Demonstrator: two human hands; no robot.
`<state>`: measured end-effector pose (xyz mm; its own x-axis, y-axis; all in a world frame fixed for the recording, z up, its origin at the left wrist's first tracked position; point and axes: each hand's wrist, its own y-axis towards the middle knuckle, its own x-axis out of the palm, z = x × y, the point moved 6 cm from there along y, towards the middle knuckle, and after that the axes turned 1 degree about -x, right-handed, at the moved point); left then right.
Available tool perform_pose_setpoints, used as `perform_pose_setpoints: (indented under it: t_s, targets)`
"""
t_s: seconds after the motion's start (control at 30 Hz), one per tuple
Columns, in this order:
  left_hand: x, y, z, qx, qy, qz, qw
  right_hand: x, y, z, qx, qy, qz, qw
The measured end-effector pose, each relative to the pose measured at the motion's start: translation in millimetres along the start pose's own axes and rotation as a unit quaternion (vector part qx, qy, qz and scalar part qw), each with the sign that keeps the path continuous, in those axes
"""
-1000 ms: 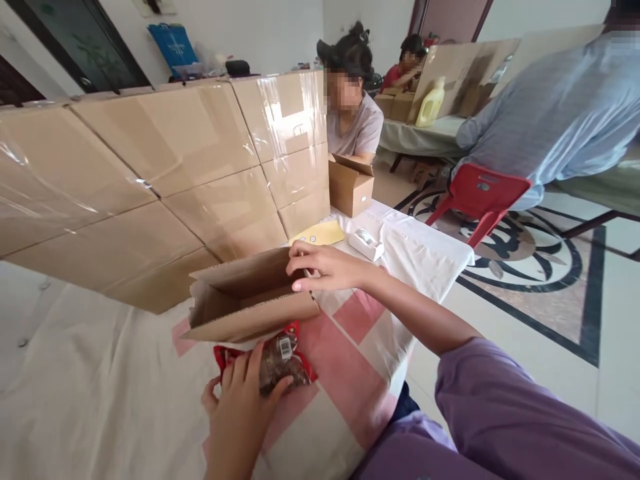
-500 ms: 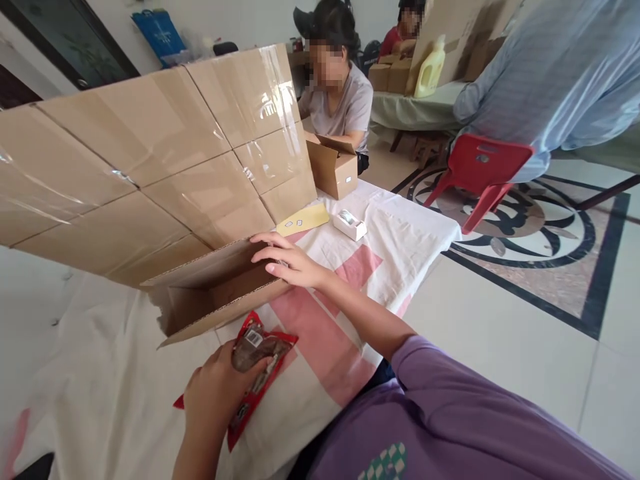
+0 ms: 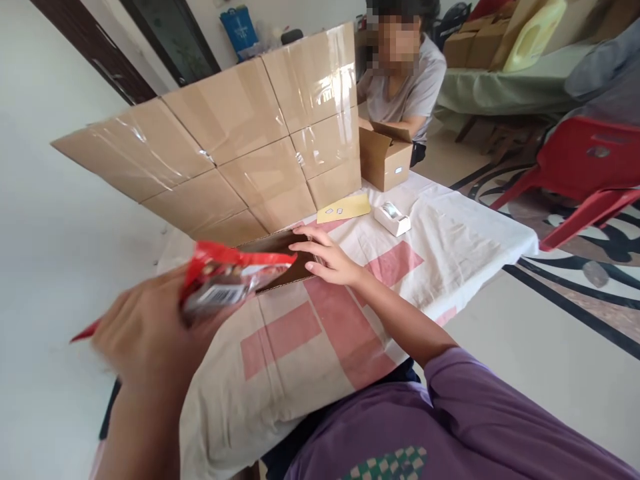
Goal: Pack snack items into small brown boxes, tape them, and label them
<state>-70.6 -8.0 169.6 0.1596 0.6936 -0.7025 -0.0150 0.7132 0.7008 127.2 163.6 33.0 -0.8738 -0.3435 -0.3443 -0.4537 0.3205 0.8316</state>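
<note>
Gripping red packet [image 3: 223, 293] in left hand [image 3: 150, 323], raised near-left of uncapped box [image 3: 274, 244] on worktop [image 3: 290, 400]. Holding right hand [image 3: 333, 259] at box's right end, fingers spread, loosely bent. Seeing brown cardboard inside, partly blocked. Farther back, can't see into second box [image 3: 397, 168]. Lifted packet since half a second ago.

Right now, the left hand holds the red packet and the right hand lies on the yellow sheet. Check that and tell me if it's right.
Not quite: the head view shows the right hand at the end of the open box, not on the yellow sheet.
</note>
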Motion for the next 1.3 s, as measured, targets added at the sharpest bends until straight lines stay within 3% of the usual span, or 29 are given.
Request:
perform_pose_setpoints:
  t_s: [0.07, 0.17, 0.27, 0.43, 0.53, 0.63, 0.87, 1.0, 1.07, 1.2, 1.3]
  targets:
    - [25.9, 19.9, 13.2, 0.102, 0.079, -0.066, 0.989, 1.7, 1.2, -4.9, -0.010, -0.001, -0.001, 1.000]
    - [68.4, 30.2, 33.3, 0.239, 0.124, -0.190, 0.944, 6.0, 2.2, -9.2, -0.012, -0.016, -0.008, 1.000]
    - [92.4, 33.0, 44.3, 0.257, 0.125, -0.236, 0.929, 7.1, 0.9, -6.7, -0.002, -0.022, -0.001, 1.000]
    - [110.9, 35.7, 57.8, 0.221, 0.137, -0.254, 0.932, 2.2, -2.2, 2.3, 0.015, -0.012, 0.025, 0.999]
    - [106.4, 37.1, 64.0, 0.212, 0.163, -0.262, 0.927, -1.4, -2.3, 2.7, 0.010, -0.010, 0.043, 0.999]
    - [82.9, 38.9, 58.9, 0.203, 0.215, -0.234, 0.926, -6.4, -2.8, 5.4, 0.028, -0.012, 0.070, 0.997]
    - [19.9, 51.4, -9.3, 0.048, 0.272, -0.101, 0.956, -9.4, -2.8, 10.2, 0.056, -0.023, 0.089, 0.994]
    - [-3.3, 62.2, -11.5, 0.001, 0.205, 0.026, 0.978, -6.6, -1.7, 7.8, 0.053, -0.023, 0.076, 0.995]
    - [-4.9, 63.3, 2.5, 0.015, 0.115, 0.056, 0.992, -5.2, -2.2, 6.5, 0.044, -0.019, 0.069, 0.996]
    - [21.1, 56.2, 28.1, 0.012, -0.090, -0.003, 0.996, -6.4, -5.8, 11.2, 0.058, -0.015, 0.082, 0.995]
    - [48.4, 50.0, 30.4, -0.025, -0.101, -0.024, 0.994, -8.8, -7.4, 14.6, 0.064, -0.002, 0.095, 0.993]
